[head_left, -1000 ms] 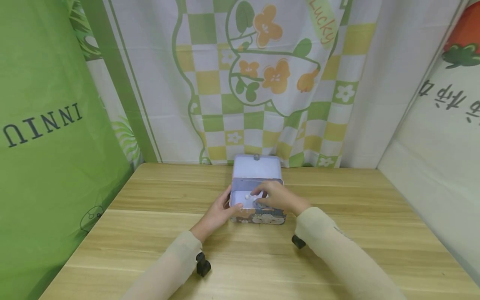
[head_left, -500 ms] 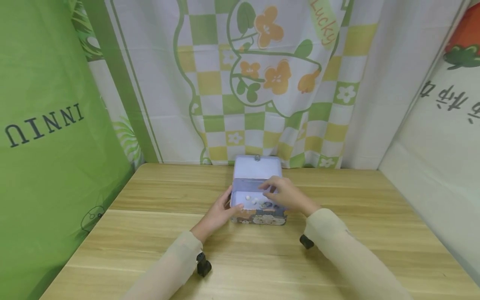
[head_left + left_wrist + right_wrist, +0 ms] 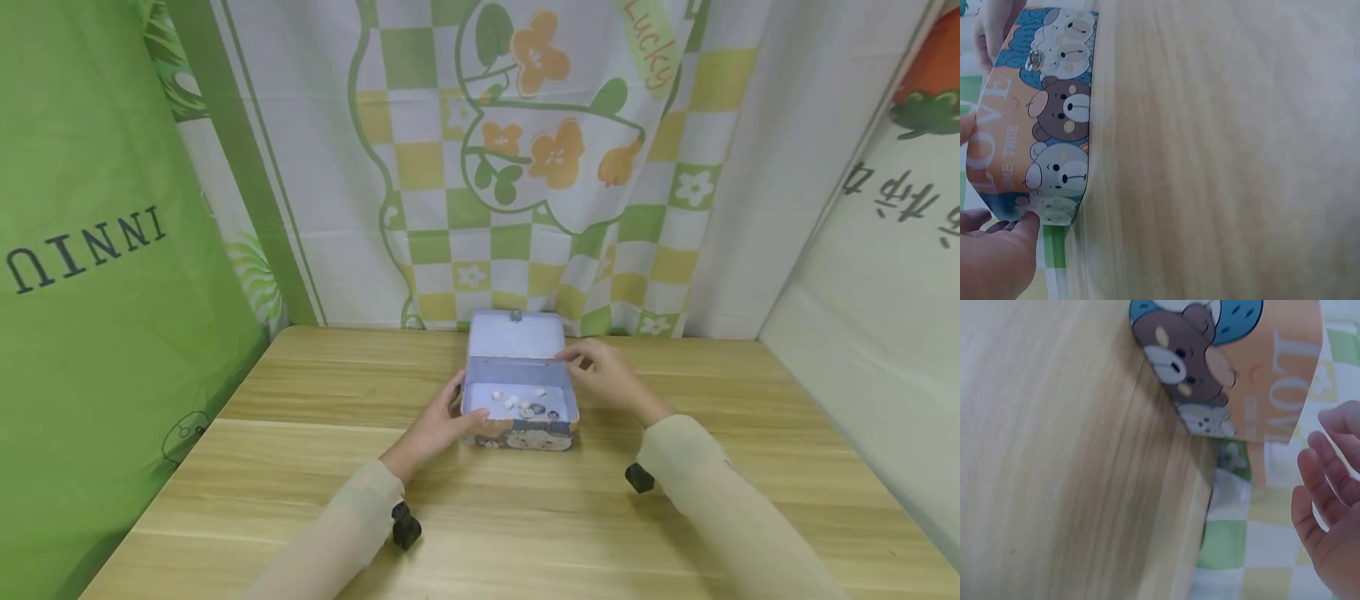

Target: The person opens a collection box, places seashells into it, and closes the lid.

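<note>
An open box [image 3: 542, 439] printed with cartoon bears stands on the table, its lid [image 3: 517, 336] raised at the back. Several small white pieces [image 3: 512, 402] and some dark round ones [image 3: 537, 409] lie on its floor; their kind is too small to tell. My left hand [image 3: 437, 423] holds the box's left side, thumb over the front rim. In the left wrist view, the fingers of that hand [image 3: 999, 259] touch the box's end. Beside the right rim hovers my right hand [image 3: 611, 379], its fingers loosely bent. The right wrist view shows nothing in that hand [image 3: 1335, 506].
The wooden table [image 3: 315, 517] spreads around the box. Close behind the lid hangs a checked curtain [image 3: 495, 242]. A green cloth [image 3: 112, 350] hangs on the left and a pale one [image 3: 862, 317] on the right.
My right hand has moved from inside the box out to its right rim. More of the small pieces on the box floor now show. The left hand has stayed in place.
</note>
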`<action>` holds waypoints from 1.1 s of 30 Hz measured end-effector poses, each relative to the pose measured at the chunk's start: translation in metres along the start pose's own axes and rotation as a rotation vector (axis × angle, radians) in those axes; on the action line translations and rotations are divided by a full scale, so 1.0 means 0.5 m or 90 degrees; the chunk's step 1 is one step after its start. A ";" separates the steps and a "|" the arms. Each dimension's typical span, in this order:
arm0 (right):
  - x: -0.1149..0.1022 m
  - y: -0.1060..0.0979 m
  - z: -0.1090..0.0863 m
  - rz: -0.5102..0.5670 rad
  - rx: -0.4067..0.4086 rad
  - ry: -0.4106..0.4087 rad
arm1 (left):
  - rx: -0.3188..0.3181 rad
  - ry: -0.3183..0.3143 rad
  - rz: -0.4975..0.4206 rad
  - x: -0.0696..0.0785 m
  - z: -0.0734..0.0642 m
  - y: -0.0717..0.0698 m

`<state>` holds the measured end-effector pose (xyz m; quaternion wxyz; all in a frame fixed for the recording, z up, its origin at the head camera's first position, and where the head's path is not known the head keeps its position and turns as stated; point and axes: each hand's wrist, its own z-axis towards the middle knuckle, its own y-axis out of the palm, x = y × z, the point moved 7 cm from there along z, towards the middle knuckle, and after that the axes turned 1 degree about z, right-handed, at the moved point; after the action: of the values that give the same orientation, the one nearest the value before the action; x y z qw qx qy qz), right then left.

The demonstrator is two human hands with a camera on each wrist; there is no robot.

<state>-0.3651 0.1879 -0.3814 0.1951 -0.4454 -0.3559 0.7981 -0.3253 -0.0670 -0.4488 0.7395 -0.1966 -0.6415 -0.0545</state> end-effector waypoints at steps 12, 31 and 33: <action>0.074 -0.001 -0.009 0.067 0.017 0.100 | 0.077 -0.081 0.022 -0.017 0.059 -0.055; 0.122 0.058 -0.004 0.269 -0.043 0.270 | 0.156 -0.136 -0.021 -0.055 0.153 -0.062; 0.127 0.063 -0.003 0.291 -0.044 0.281 | 0.158 -0.138 -0.027 -0.055 0.158 -0.063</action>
<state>-0.3971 0.2071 -0.4415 0.0680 -0.6823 -0.2232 0.6928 -0.4136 -0.0719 -0.4608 0.6833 -0.0949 -0.7233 0.0315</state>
